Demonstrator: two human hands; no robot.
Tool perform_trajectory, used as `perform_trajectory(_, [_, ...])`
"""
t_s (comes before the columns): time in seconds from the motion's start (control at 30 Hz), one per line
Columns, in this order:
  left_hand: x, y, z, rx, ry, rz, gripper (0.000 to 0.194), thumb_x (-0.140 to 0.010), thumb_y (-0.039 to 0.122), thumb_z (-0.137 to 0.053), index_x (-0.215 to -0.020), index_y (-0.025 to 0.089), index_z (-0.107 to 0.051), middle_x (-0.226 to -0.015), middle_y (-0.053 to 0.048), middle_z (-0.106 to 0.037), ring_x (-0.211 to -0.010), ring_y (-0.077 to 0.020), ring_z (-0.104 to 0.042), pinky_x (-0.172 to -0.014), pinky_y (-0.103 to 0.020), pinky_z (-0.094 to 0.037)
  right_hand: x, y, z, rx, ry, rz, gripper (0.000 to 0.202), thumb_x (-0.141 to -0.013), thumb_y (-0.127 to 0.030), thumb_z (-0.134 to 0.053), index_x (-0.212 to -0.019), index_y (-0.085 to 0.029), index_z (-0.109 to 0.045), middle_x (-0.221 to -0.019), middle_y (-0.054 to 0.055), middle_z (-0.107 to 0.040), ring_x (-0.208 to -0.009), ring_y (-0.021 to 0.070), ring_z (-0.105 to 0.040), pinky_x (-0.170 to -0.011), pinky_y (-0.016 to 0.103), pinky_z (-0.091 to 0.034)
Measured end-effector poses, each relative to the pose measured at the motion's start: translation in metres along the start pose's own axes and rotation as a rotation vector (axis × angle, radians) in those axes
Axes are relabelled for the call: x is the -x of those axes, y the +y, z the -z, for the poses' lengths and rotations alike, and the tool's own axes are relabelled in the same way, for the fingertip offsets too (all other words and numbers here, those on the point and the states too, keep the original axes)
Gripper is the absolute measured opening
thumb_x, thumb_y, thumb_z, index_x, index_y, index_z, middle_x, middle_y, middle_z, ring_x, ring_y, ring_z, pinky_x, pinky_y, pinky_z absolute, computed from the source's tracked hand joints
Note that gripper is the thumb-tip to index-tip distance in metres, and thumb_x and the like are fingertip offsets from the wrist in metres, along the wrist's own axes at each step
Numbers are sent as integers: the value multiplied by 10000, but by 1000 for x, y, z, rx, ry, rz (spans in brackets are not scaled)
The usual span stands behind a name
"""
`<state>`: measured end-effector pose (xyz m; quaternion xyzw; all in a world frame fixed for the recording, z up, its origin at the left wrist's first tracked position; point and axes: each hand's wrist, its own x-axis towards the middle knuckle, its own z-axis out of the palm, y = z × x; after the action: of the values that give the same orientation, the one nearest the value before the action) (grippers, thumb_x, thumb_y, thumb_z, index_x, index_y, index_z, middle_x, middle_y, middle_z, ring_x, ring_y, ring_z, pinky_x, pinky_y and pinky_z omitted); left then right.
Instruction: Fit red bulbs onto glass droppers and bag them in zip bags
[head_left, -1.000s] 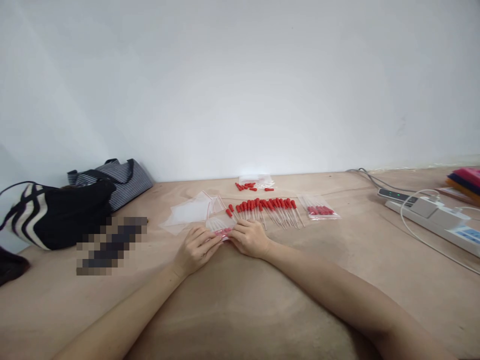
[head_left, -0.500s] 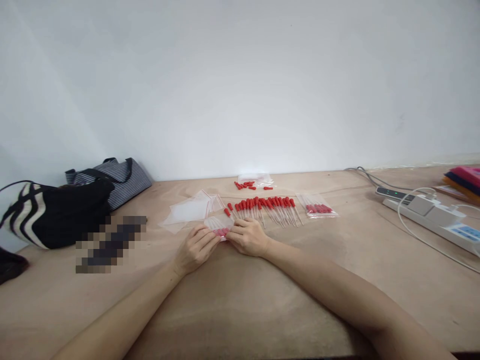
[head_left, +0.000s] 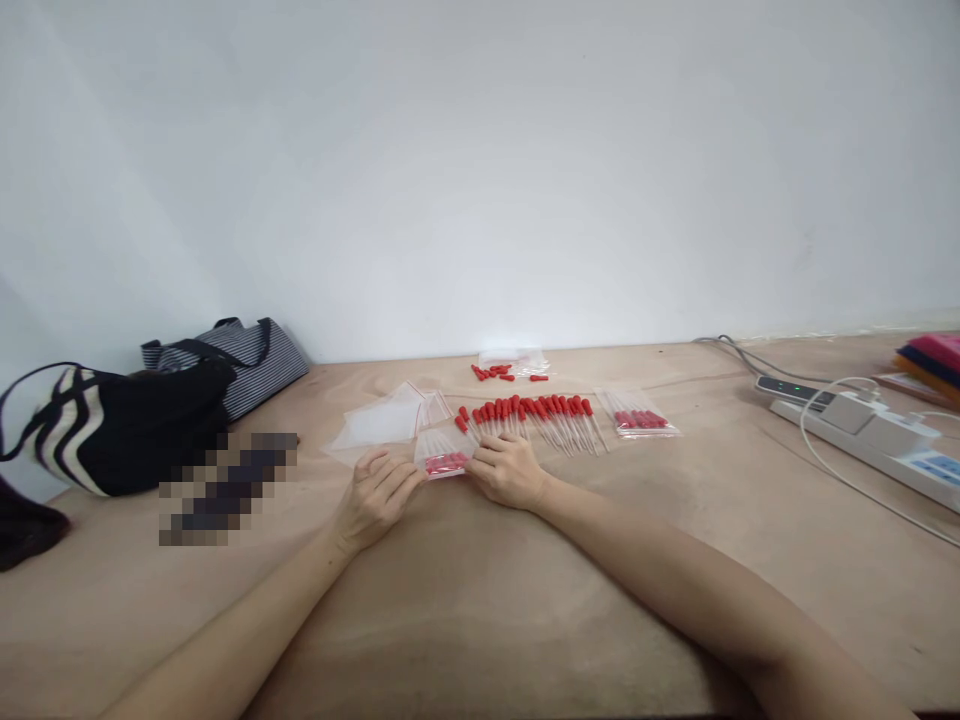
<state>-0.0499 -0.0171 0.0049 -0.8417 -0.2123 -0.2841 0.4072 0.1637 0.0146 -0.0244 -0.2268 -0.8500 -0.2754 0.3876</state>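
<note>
A clear zip bag with several red-bulbed droppers inside lies between my hands, its sealing edge towards me. My left hand pinches the near left corner of the bag. At the near right corner, my right hand has its fingers closed on the bag; the fingertips are partly hidden. Just beyond my right hand is a row of loose droppers with red bulbs and clear stems. Flat, unfilled zip bags are spread behind my left hand.
A filled dropper bag lies to the right. Loose red bulbs and a clear bag are near the wall. On the left are a black bag and a striped bag; a power strip with cables is at right.
My hands have moved apart along the bag's near edge, the left one leftwards. More of the red bulbs inside now show between them. The view has shifted slightly.
</note>
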Motion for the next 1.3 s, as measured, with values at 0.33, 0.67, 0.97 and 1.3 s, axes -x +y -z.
perform_trajectory(0.33, [7,-7,-3,60,-140,9,225,-852,91,-368,-792,137,-580,-700,-57,-616,-697,-166,-565,-687,-319,-450,6,8,0,6,-74,-51,172,-826,-175,-432,-727,-181,-573,-628,6,-570,-639,119,-450,-524,270,-212])
perform_trajectory(0.67, [2,1,9,141,-55,-41,147,-788,84,-458,-818,165,-577,-677,-31,-621,-643,-149,-557,-682,-321,-450,6,3,4,7,-119,-119,114,-796,-246,-490,-826,-230,-599,-725,-9,-611,-655,119,-468,-507,262,-231])
perform_trajectory(0.97, [11,-1,1,404,-143,190,366,-845,390,-383,-1095,158,-514,-953,-103,-613,-885,-203,-549,-793,-369,-422,0,-11,3,-93,-158,-84,180,-815,-213,-445,-935,-241,-577,-845,11,-638,-736,126,-519,-514,222,-322])
perform_trajectory(1.3, [34,-18,-39,236,-706,690,476,-889,424,-205,-1190,202,-500,-1242,-110,-492,-1167,-259,-419,-890,-455,-358,8,2,22,-820,50,-634,169,-779,-215,-477,-921,-177,-561,-810,40,-639,-691,124,-584,-620,255,-474])
